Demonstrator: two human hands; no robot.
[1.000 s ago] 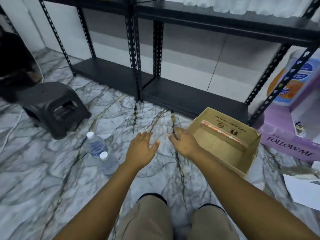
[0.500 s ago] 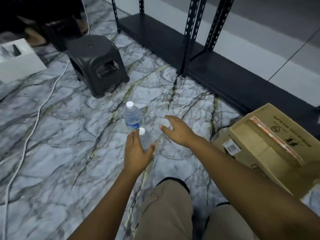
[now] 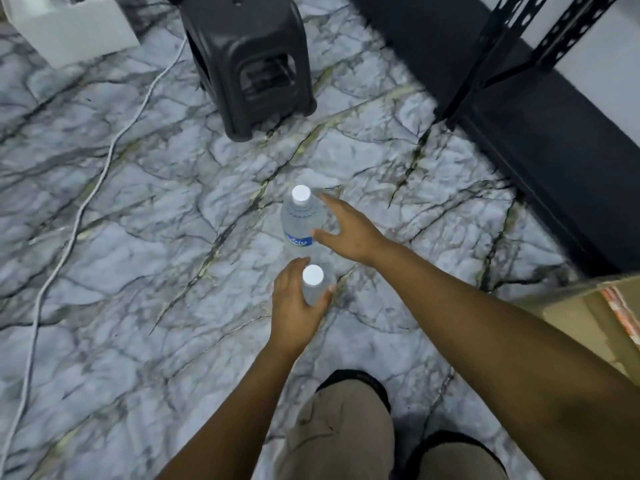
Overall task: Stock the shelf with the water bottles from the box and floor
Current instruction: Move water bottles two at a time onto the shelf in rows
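Now the two water bottles are standing upright on the marble floor [image 3: 138,209], one just behind the other, and both are sitting nearer the middle of the view than half a second ago. The near bottle [image 3: 314,284] is showing its white cap between the thumb and fingers of the left hand [image 3: 294,303], whose grip is curling round the bottle's body where earlier it was only hovering over it. The far bottle [image 3: 300,220], with a blue label low on its side, is being approached by the right hand [image 3: 346,233]; its fingers are spreading apart beside the bottle, the thumb touching or nearly touching the label, and the grip is not closing on anything. That hand was well short of the bottle before. Two bare forearms are reaching down from the bottom edge, above two knees in tan trousers. One cardboard box [image 3: 595,320] is lying at the right edge, more cut off than earlier. One dark plastic stool [image 3: 246,60] is standing beyond the bottles, one white cable [image 3: 69,244] is trailing across the floor at the left, and the black shelf [image 3: 540,140] is running along the upper right.
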